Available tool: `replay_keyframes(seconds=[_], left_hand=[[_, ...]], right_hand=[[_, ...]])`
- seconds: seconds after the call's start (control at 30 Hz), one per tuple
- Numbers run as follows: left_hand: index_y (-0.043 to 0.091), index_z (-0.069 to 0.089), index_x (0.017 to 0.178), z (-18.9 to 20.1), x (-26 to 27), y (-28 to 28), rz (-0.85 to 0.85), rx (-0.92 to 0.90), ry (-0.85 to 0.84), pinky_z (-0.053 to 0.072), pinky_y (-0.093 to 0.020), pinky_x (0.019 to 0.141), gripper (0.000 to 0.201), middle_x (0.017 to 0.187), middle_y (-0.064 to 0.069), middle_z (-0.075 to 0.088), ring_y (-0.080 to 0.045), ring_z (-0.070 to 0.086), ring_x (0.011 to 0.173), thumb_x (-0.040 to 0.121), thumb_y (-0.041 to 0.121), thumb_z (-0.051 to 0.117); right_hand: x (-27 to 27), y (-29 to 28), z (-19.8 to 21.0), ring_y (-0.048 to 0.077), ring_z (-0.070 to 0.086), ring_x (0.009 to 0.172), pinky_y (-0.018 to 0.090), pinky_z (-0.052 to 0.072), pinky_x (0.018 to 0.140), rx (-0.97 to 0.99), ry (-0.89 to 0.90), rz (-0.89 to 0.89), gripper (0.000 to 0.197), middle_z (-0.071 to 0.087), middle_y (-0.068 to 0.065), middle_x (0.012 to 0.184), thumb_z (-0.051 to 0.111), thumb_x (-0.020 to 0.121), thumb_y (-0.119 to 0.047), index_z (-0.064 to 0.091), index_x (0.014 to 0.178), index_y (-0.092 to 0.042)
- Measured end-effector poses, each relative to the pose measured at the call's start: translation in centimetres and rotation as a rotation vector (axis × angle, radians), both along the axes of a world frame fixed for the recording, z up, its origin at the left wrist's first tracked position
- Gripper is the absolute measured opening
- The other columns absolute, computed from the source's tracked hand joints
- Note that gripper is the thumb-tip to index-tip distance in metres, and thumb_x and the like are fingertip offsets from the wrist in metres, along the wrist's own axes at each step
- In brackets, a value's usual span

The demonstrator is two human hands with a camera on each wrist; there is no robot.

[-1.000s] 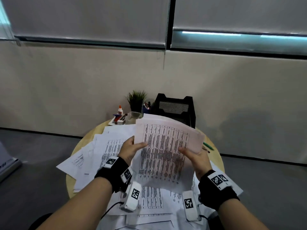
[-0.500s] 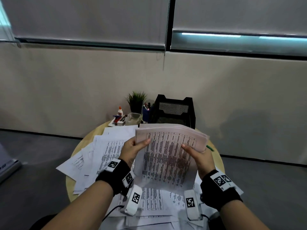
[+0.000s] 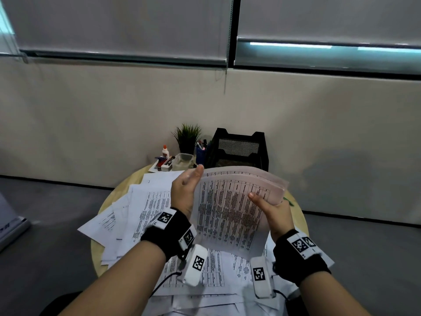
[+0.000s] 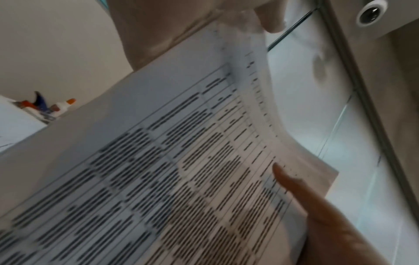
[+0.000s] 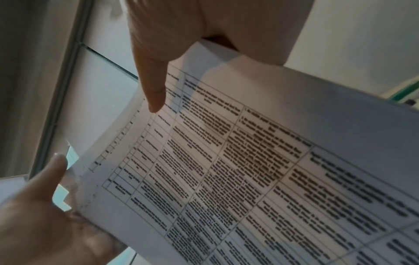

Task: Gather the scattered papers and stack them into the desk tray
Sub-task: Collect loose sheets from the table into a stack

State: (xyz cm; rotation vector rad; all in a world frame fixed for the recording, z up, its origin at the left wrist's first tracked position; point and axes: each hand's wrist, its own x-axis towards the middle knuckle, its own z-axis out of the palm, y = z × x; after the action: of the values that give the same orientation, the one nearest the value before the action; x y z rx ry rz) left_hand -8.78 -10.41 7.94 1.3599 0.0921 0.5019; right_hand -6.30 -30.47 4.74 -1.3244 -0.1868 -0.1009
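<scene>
Low in the frame, loose papers (image 3: 145, 215) lie fanned and overlapping across the round desk (image 3: 300, 215), printed tables facing up, spilling toward the lower left and under both wrists. Above them, mid-frame, a bundle of sheets (image 3: 230, 213) is held up off the desk, its top edge curling away toward the wall. The right hand (image 3: 274, 212) has the bundle in its grip at the right edge, thumb (image 5: 154, 93) pressed on the printed face and the other fingers behind the paper. The left hand (image 3: 185, 192) stands flat and edge-on against the bundle's left side, fingers straight and pointing up, its grip wide and pinching nothing; from the left wrist view only a fingertip (image 4: 273, 19) shows past the top corner of the page.

Further up the frame, just behind the bundle's curled top, the black mesh tray (image 3: 239, 149) stands at the far edge of the desk. To its left sit a blue pen cup (image 3: 201, 152), a clear plastic tub (image 3: 183, 161), a small green plant (image 3: 187, 136) and a glue bottle (image 3: 165, 152). A green pen (image 3: 288, 200) peeks out at the right of the bundle
</scene>
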Motion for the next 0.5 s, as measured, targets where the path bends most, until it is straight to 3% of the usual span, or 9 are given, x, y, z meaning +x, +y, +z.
replay_keyframes(seconds=[0.07,0.13,0.27,0.37,0.5], left_hand=[[0.017,0.071,0.089,0.5,0.8,0.0,0.113,0.019,-0.005,0.047,-0.022,0.081,0.041,0.087,0.01,0.071,-0.007,0.064,0.091,0.076,0.056,0.064],[0.009,0.07,0.087,0.8,1.3,-0.1,0.19,0.084,-0.015,0.046,-0.028,0.083,0.033,0.087,0.005,0.068,-0.012,0.06,0.09,0.081,0.042,0.067],[0.006,0.067,0.083,0.5,2.0,-0.1,0.21,0.17,-0.029,0.046,-0.023,0.075,0.013,0.076,0.002,0.062,-0.009,0.055,0.073,0.084,0.019,0.069],[0.005,0.067,0.088,0.1,2.1,0.0,0.204,0.158,-0.042,0.047,-0.019,0.073,0.016,0.08,0.003,0.062,-0.006,0.055,0.074,0.082,0.02,0.07],[0.014,0.063,0.095,-0.8,1.7,0.8,0.03,0.065,-0.021,0.049,-0.015,0.069,0.028,0.087,0.005,0.061,0.0,0.06,0.075,0.075,0.027,0.076]], right_hand=[[0.0,0.0,-0.3,0.021,0.071,0.092,0.039,0.054,0.088,-0.021,0.014,0.007,0.034,0.076,0.004,0.093,0.079,0.064,-0.018,0.071,0.096,-0.012],[0.0,-0.2,-0.8,0.02,0.071,0.09,0.039,0.053,0.087,-0.048,0.032,0.023,0.031,0.076,0.003,0.092,0.078,0.068,-0.012,0.07,0.098,-0.011],[0.2,-0.4,-2.2,0.022,0.071,0.09,0.041,0.053,0.087,-0.098,0.096,0.03,0.023,0.076,0.001,0.088,0.077,0.072,-0.009,0.071,0.093,-0.014],[0.4,-0.5,-2.8,0.028,0.069,0.092,0.044,0.052,0.089,-0.107,0.147,0.014,0.02,0.076,0.004,0.088,0.079,0.07,-0.013,0.073,0.09,-0.014],[0.5,-0.4,-2.5,0.028,0.071,0.09,0.04,0.055,0.081,-0.049,0.159,0.025,0.033,0.076,0.007,0.088,0.08,0.06,-0.024,0.072,0.089,-0.012]])
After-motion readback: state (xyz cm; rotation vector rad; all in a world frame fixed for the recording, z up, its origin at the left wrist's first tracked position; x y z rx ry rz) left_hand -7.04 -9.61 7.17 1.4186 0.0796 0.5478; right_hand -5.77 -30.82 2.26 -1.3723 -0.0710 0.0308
